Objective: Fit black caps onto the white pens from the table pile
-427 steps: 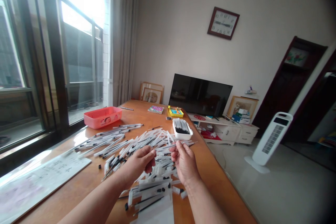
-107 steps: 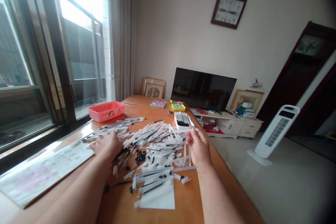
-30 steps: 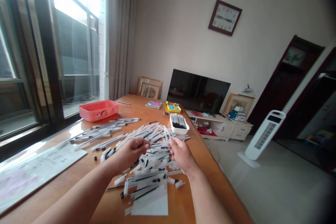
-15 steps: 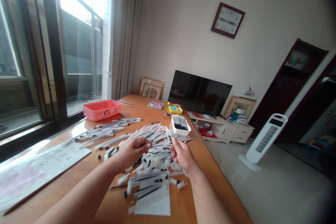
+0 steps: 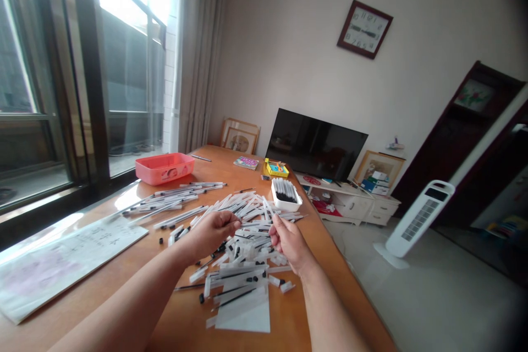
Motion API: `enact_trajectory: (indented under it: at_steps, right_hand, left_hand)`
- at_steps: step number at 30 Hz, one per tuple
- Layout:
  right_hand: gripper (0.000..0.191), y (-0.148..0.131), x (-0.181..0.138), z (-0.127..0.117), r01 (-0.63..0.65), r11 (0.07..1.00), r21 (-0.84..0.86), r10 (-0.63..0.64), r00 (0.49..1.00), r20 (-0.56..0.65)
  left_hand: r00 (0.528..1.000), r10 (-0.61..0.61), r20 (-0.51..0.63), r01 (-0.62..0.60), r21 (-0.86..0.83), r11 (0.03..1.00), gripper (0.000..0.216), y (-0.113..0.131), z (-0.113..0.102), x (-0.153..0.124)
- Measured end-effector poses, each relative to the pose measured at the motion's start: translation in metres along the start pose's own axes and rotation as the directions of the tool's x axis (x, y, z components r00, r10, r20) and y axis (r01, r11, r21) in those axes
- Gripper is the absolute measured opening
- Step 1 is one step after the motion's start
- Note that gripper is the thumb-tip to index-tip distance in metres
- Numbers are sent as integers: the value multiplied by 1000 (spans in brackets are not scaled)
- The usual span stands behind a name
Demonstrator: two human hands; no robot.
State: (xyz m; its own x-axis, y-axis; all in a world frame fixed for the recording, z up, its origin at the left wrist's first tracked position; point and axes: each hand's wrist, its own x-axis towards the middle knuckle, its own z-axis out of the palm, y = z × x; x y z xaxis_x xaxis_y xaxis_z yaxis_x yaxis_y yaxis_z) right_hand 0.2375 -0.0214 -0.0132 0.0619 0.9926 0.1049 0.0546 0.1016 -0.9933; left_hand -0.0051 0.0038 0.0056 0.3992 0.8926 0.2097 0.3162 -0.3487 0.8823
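A heap of white pen barrels, black refills and small black caps [image 5: 243, 242] covers the middle of the wooden table [image 5: 289, 319]. Above that heap, my left hand [image 5: 212, 231] is pinched shut on a small pen part I cannot name. My right hand [image 5: 289, 239] is closed around a white pen barrel, its tip pointing toward the left hand. The two hands are a few centimetres apart. A white tray [image 5: 286, 198] holding upright pens stands just beyond the heap.
A pink plastic tray [image 5: 164, 168] sits at the far left by the window. A row of assembled pens [image 5: 173, 198] lies in front of it. A printed sheet [image 5: 58, 261] lies at the near left, and white paper [image 5: 243, 319] under the heap. The table's right edge drops to the floor.
Since 3.6 s ago my left hand has left the pile at the left and come up to meet the right hand. Over the last second both hands have stayed nearly still.
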Motion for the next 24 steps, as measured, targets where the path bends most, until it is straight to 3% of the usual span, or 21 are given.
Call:
enact_trajectory:
  at_steps: [8, 13, 20, 24]
  right_hand:
    - [38, -7, -5, -1, 12, 992, 126, -26, 994, 110]
    - [53, 0, 0, 0, -58, 996, 73, 56, 998, 21]
    - [35, -4, -2, -4, -38, 977, 209, 7, 989, 145]
    - [46, -2, 1, -3, -87, 975, 206, 71, 994, 87]
  left_hand:
    - [999, 33, 26, -34, 46, 998, 43, -5, -3, 1]
    - [999, 25, 26, -26, 40, 999, 43, -4, -3, 1]
    - [999, 23, 30, -24, 53, 998, 43, -5, -3, 3]
    - [999, 26, 41, -30, 96, 995, 44, -9, -3, 4]
